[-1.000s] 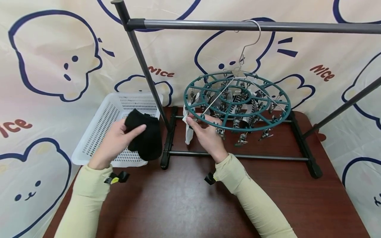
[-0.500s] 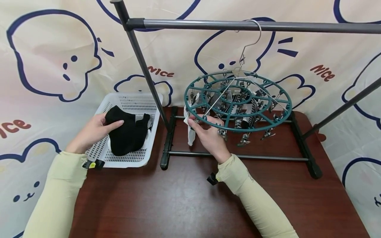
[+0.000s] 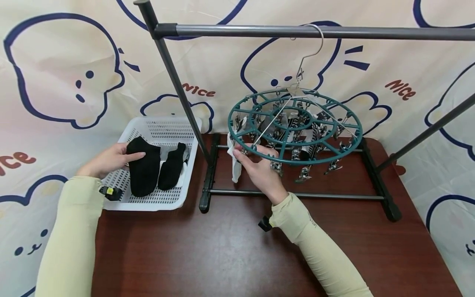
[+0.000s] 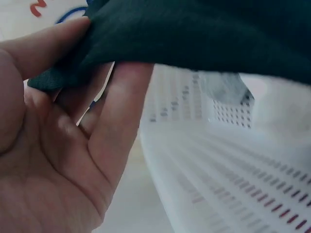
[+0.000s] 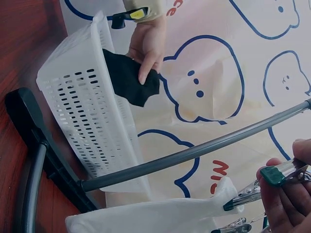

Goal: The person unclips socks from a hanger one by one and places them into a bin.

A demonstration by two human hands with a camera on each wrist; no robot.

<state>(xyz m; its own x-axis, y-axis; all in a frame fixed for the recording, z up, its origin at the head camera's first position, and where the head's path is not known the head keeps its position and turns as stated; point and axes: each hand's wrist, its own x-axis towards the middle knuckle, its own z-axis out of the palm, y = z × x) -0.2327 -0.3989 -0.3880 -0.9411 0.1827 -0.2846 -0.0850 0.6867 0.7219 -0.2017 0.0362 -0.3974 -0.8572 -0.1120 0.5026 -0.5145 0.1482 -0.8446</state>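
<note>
My left hand (image 3: 105,159) pinches the top of a black sock (image 3: 144,173) between thumb and fingers, over the left side of a white slotted basket (image 3: 144,206). A second black sock (image 3: 171,167) lies to its right in the basket, beside some pale cloth. At the left edge of a round green hanger (image 3: 297,162), my right hand (image 3: 261,171) holds a metal clip (image 5: 274,175) with a green tip, seen in the right wrist view. Close by, a white sock (image 5: 146,216) hangs from another clip. The hanger's rim partly hides the right fingertips in the head view.
The hanger hooks onto the horizontal bar (image 3: 241,31) of a dark metal rack. A slanted rack post (image 3: 182,86) stands between basket and hanger. Patterned socks (image 3: 308,144) and several metal clips (image 3: 304,175) hang beneath. Everything stands on a brown table (image 3: 222,247).
My left hand has moved left, from beside the rack post to over the basket, with black cloth in it. Two black socks now show apart there. The right hand has hardly moved.
</note>
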